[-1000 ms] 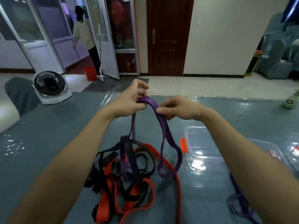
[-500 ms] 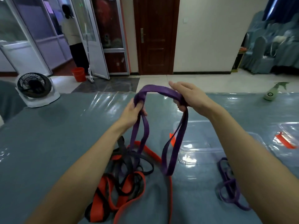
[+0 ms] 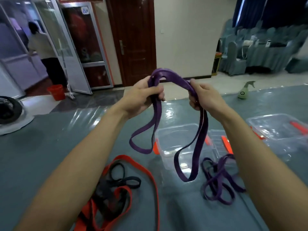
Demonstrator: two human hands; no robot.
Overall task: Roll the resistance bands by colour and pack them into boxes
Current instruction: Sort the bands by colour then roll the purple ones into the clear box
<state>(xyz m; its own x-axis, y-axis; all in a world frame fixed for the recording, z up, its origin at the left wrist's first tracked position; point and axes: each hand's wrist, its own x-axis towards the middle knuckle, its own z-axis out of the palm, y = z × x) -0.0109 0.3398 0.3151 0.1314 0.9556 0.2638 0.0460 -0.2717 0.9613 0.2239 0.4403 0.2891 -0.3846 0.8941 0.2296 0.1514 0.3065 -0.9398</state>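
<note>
I hold a purple resistance band (image 3: 196, 144) up above the table with both hands. My left hand (image 3: 141, 95) grips one end of its arch, and a loop hangs down from that fist. My right hand (image 3: 203, 97) grips the other end, with a longer loop hanging over a clear plastic box (image 3: 168, 137). A tangle of red and black bands (image 3: 116, 185) lies on the table at lower left. More purple bands (image 3: 218, 179) lie in a heap at lower right.
A second clear box (image 3: 281, 127) with red clips stands at the right, with a lid (image 3: 216, 139) between the two boxes. A green spray bottle (image 3: 245, 90) stands at the table's far edge. A fan (image 3: 10, 112) sits at far left. A person stands in the doorway behind.
The purple band has been lifted free of the red and black pile. Both hands rose, and the band now hangs in two loops clear of the table.
</note>
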